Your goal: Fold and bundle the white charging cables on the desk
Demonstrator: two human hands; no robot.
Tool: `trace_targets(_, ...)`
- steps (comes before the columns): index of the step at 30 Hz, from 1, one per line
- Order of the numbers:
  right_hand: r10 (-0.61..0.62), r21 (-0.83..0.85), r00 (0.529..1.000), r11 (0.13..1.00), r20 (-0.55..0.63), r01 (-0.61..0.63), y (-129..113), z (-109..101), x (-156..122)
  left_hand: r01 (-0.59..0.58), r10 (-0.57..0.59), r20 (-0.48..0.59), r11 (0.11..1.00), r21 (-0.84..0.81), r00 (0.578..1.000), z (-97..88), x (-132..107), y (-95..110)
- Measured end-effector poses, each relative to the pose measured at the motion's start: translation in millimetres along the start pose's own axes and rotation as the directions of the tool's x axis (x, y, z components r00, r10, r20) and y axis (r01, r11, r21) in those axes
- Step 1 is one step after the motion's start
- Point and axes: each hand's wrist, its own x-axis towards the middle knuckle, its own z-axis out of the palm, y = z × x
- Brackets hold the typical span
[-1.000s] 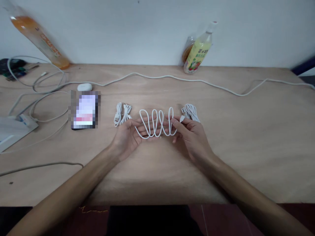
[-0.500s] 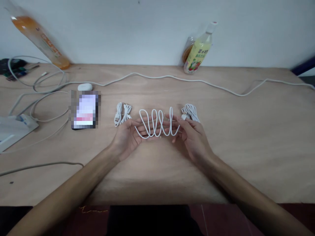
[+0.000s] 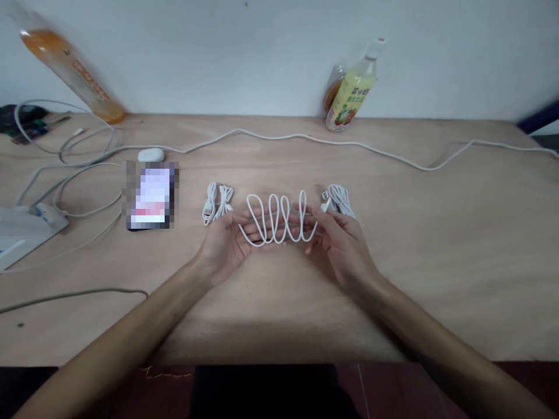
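A white charging cable [image 3: 276, 240] is stretched between my two hands in several loose loops, a little above the table. My left hand [image 3: 225, 244] pinches one end between thumb and fingers, its other fingers extended under the loops. At the other end, my right hand [image 3: 343, 241] pinches the cable near a white connector, thumb on top. Two bundled white cables [image 3: 210, 202] lie just beyond my left hand, one showing a USB plug. Another bundled white cable [image 3: 340, 198] lies just beyond my right hand.
A phone [image 3: 152, 195] with a blurred screen and a white earbud case [image 3: 151, 155] lie left. A power strip [image 3: 28, 230] with tangled cords is farther left. Orange [image 3: 72, 75] and yellow [image 3: 353, 90] drink bottles stand by the wall. A long white cord [image 3: 301, 135] crosses the table.
Almost nothing has moved. The connector by my right fingers has turned slightly, and the rightmost loop has shifted a touch to the left.
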Motion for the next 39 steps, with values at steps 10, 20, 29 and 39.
trace_targets(10,-0.01,-0.06,1.0,0.998,0.022,0.011,2.8,-3.6,1.0,0.009,-0.01,0.002,1.0,0.008,1.0,-1.9,-0.6,0.5)
trace_targets(20,-0.013,-0.06,0.999,0.998,-0.047,0.01,3.1,-0.4,1.3,0.01,-0.01,0.014,0.999,0.035,1.0,-1.1,-1.1,-0.3)
trace_targets(29,-0.001,-0.055,1.0,0.998,-0.025,-0.001,2.0,0.9,-0.2,0.008,-0.008,0.017,1.0,0.007,1.0,-2.6,0.7,-0.6)
trace_targets(39,0.02,-0.022,1.0,1.0,-0.005,-0.02,2.3,0.4,-1.4,0.004,-0.005,0.02,0.999,0.032,1.0,-3.4,0.3,-0.5)
